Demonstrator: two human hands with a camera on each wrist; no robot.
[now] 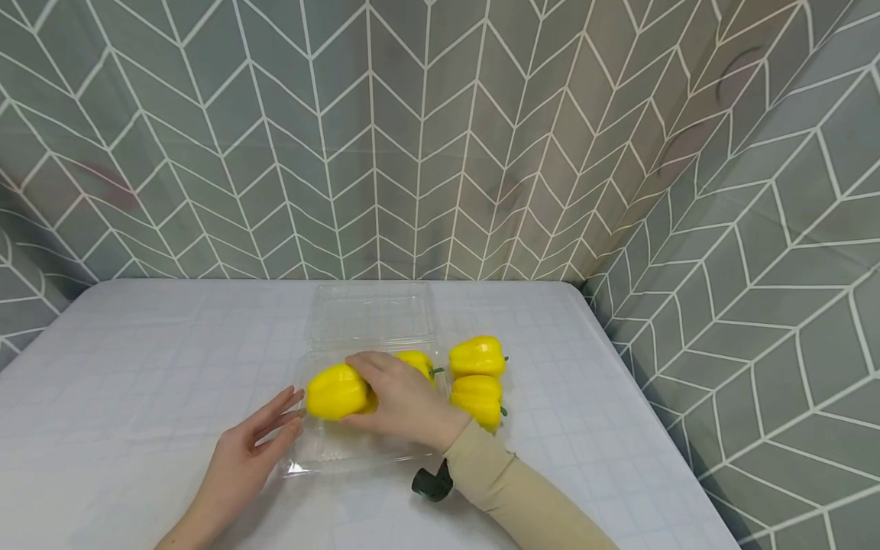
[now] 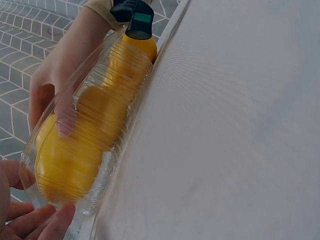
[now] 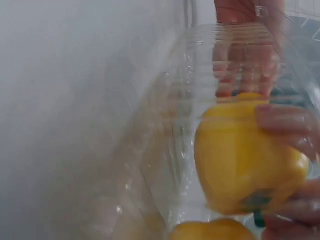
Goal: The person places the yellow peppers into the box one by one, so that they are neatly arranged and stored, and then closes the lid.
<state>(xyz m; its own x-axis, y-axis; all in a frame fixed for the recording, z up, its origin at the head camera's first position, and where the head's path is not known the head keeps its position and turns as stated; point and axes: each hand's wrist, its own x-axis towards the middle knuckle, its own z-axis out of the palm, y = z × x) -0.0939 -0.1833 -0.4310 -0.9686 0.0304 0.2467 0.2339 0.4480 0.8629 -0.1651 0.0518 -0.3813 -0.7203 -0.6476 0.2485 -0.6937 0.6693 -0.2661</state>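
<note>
My right hand [image 1: 385, 389] grips a yellow bell pepper [image 1: 335, 391] and holds it low inside the tray of an open clear plastic clamshell box [image 1: 323, 457]. Another yellow pepper [image 1: 416, 362] lies in the tray behind my hand. My left hand [image 1: 275, 420] rests on the table with straight fingers touching the tray's left wall. The left wrist view shows the held pepper [image 2: 65, 160] through the ribbed wall [image 2: 117, 150]. In the right wrist view, my fingers [image 3: 285, 122] curl over the pepper [image 3: 245, 160].
Two more yellow peppers [image 1: 477, 356] [image 1: 477, 399] lie on the white table [image 1: 137, 359] just right of the box. The box's clear lid [image 1: 371, 313] lies open toward the back. A grey patterned curtain [image 1: 756, 267] closes in the back and right sides.
</note>
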